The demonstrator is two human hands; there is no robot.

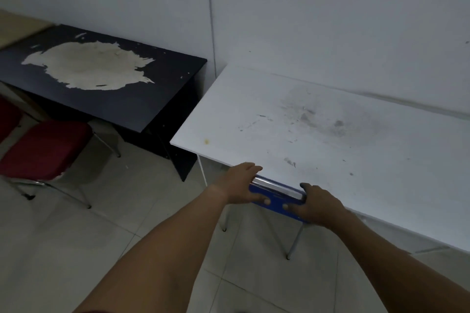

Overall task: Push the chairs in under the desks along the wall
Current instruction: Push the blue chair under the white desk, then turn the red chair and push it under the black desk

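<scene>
A blue chair (276, 204) with a chrome top rail stands tucked under the front edge of the white desk (318, 129); only its backrest and rear legs show. My left hand (239, 184) grips the left end of the backrest, my right hand (318, 204) grips the right end. A red padded chair (45, 150) stands on the floor at the left, in front of the black desk (106, 99) and mostly out from under it. Part of another red seat (7, 117) shows at the left edge.
Both desks stand against a pale wall (305, 20), the black one with a large worn patch on its top. A beige desk corner (17, 25) lies at the far left. Light floor tiles (114, 223) spread between me and the red chair.
</scene>
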